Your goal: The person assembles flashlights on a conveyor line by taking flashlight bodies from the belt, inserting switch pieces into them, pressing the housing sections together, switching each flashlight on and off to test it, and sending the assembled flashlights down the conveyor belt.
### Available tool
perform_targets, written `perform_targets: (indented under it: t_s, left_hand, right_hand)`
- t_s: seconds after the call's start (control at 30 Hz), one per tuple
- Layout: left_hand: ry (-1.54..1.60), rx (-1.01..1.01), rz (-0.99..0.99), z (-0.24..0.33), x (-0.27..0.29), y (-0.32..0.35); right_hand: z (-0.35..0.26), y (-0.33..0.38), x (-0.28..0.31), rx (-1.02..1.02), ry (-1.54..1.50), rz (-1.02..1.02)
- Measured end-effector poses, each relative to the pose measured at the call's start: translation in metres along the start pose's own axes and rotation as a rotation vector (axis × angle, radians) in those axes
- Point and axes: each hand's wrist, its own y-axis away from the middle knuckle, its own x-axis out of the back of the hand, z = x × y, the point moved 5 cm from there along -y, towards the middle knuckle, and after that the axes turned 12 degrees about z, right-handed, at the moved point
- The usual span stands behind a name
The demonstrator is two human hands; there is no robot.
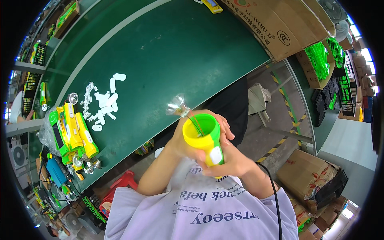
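Both my hands are closed around a yellow and green flashlight housing (199, 142), held just off the near edge of the table with its round open end up. My left hand (179, 139) wraps its left side. My right hand (235, 158) grips the right side and lower part, next to a white oval piece on the housing. Thin red and dark wires come out of the hollow end to a clear lamp reflector (178, 105), which hangs outside the rim, above my left hand. The lower end of the housing is mostly hidden by my fingers.
Loose white plastic pieces (105, 103) lie on the green table (172, 52). Several yellow and green flashlights (74, 132) are piled at the left, near a blue tool (56, 172). A large cardboard box (276, 24) stands at the far right. A black cable (275, 192) runs beside my right arm.
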Motion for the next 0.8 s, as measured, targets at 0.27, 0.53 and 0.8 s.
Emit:
perform_targets:
  t_s: [0.27,0.53,0.8]
  left_hand:
    - [-0.041,0.106,-0.068,-0.003,0.006,-0.001]
    - [-0.277,0.26,0.16,0.015,0.009,-0.009]
    - [-0.462,0.324,0.173,0.024,0.022,-0.015]
  right_hand:
    - [0.026,-0.004,-0.017,0.11,-0.394,-0.09]
    - [0.028,-0.006,-0.013,0.062,-0.489,0.092]
    - [0.027,-0.01,-0.015,-0.077,-0.514,0.08]
